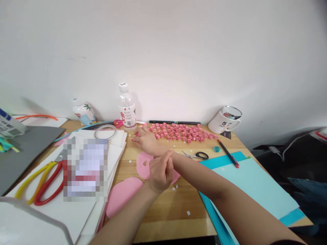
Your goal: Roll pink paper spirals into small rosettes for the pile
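My right hand (pixel 146 140) reaches across to the left end of a pile of small pink rolled-paper rosettes (pixel 176 132). Its fingers are apart and low over the table, with bits of pink at the fingertips. Below the crossing right forearm, my left hand (pixel 160 173) is closed, thumb and fingers curled together; whatever it may hold is hidden. Under and beside the left hand lie pink paper pieces (pixel 142 166) with a cut curve, partly covered. A larger rounded pink paper sheet (pixel 124 195) lies by the left forearm.
Small black-handled scissors (pixel 198 155), a teal round lid (pixel 217 149), a red-black pen (pixel 228 153) and blue paper sheets (pixel 251 185) lie rightward. A white mug (pixel 224 119) and clear bottle (pixel 127 109) stand by the wall. Large red-yellow scissors (pixel 48 180) rest on white papers.
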Demonstrator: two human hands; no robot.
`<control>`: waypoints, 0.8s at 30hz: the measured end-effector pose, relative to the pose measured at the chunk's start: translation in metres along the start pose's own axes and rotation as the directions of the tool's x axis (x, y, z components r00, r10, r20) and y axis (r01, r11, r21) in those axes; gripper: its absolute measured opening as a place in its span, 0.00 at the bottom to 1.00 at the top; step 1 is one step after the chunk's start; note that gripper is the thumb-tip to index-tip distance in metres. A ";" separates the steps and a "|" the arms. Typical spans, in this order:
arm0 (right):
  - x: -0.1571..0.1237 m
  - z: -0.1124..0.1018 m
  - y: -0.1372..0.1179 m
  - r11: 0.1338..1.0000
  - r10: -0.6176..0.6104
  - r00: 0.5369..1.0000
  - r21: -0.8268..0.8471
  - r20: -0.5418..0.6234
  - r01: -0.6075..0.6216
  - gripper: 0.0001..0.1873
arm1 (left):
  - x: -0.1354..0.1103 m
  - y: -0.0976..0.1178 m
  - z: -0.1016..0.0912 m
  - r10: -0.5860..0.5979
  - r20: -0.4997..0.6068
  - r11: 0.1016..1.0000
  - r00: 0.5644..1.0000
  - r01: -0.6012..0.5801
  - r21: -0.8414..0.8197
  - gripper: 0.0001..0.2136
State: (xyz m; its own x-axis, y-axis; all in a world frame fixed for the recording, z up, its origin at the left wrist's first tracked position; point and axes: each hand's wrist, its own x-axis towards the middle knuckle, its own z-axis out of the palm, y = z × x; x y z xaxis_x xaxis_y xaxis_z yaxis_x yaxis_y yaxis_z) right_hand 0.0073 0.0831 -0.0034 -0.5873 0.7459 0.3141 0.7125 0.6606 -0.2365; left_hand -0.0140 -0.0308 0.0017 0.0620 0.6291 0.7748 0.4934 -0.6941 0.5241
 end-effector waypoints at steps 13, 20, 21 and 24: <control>-0.022 -0.010 0.024 0.994 -0.087 0.989 0.053 -0.119 0.093 0.10 | -0.002 -0.008 0.006 0.045 -0.029 0.999 0.999 -0.045 -0.011 0.14; -0.079 -0.049 0.055 0.949 0.167 0.982 0.285 -0.092 -0.135 0.09 | 0.007 -0.008 0.007 -0.456 -0.080 0.885 0.886 0.441 -0.150 0.13; -0.090 -0.054 0.060 0.926 0.213 0.974 0.336 -0.081 -0.175 0.09 | 0.010 -0.008 0.007 -0.545 -0.088 0.828 0.834 0.519 -0.213 0.13; -0.119 -0.060 0.069 0.832 0.352 0.934 0.476 -0.055 -0.285 0.07 | 0.021 -0.013 0.006 -0.690 -0.035 0.694 0.723 0.646 -0.317 0.13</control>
State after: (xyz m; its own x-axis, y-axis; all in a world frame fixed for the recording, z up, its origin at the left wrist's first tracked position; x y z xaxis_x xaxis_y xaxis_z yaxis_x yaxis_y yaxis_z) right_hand 0.1494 0.0349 -0.0016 -0.2770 0.9248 0.2607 0.5777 0.3771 -0.7239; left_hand -0.0137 -0.0064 0.0085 -0.3261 0.9214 0.2114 0.1075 -0.1860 0.9766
